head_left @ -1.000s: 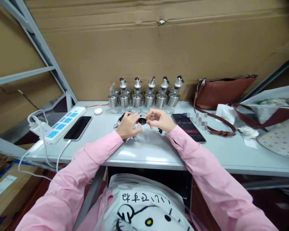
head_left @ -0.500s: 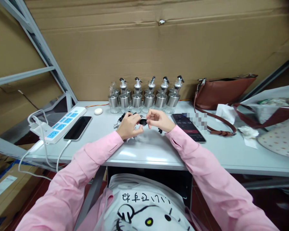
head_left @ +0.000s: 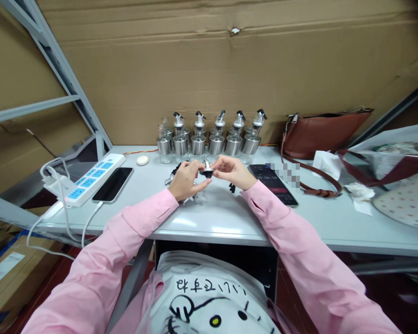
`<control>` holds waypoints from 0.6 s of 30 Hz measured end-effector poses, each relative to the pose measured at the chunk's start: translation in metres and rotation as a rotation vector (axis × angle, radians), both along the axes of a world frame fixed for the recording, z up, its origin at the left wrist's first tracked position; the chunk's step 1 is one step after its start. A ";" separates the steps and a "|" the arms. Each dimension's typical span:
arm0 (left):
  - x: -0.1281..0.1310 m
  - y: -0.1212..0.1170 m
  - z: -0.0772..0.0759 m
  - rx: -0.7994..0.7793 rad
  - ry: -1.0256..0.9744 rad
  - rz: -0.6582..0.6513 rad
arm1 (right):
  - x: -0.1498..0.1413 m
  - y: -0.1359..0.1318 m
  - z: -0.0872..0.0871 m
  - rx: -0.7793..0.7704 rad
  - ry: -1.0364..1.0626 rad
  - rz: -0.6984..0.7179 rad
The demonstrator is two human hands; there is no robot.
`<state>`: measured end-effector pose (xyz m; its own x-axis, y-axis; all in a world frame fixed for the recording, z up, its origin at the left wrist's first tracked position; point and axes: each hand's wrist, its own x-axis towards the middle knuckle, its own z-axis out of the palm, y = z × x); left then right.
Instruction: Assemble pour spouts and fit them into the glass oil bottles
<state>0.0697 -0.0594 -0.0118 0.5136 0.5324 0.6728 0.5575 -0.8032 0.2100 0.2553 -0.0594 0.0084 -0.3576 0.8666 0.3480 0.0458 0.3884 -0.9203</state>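
Between my two hands is a silver pour spout (head_left: 206, 170) with a black stopper base, held just above the table. My left hand (head_left: 188, 180) grips its left side with thumb and fingers. From the right, my right hand (head_left: 232, 172) pinches it by the rim. Under and behind my left hand lie more silver and black parts (head_left: 169, 178), mostly hidden. A small cluster of black pieces (head_left: 232, 188) rests below my right hand. Beyond my hands stand several glass bottles with steel sleeves (head_left: 198, 146), and some have silver spouts (head_left: 219, 119) with black flaps.
On the left are a power strip (head_left: 90, 182), a charging phone (head_left: 113, 185) and a white round object (head_left: 142, 160). To the right, a phone with a running timer (head_left: 275, 188), a brown bag (head_left: 320, 134), tissues (head_left: 358, 191) and a plastic bag (head_left: 404, 144) sit on the table (head_left: 212, 227).
The spout has been tipped more upright, so its silver top now shows above the black base. My right hand has shifted slightly, and my left thumb has stretched further right.
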 end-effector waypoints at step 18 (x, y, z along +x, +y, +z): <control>0.003 -0.001 -0.001 0.116 -0.064 -0.191 | 0.045 0.027 -0.005 0.260 -0.875 -0.532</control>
<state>0.0727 -0.0602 -0.0133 0.5519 0.3465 0.7585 0.3816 -0.9137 0.1398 0.3008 -0.0323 0.0029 -0.1698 0.9212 0.3501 0.8756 0.3040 -0.3753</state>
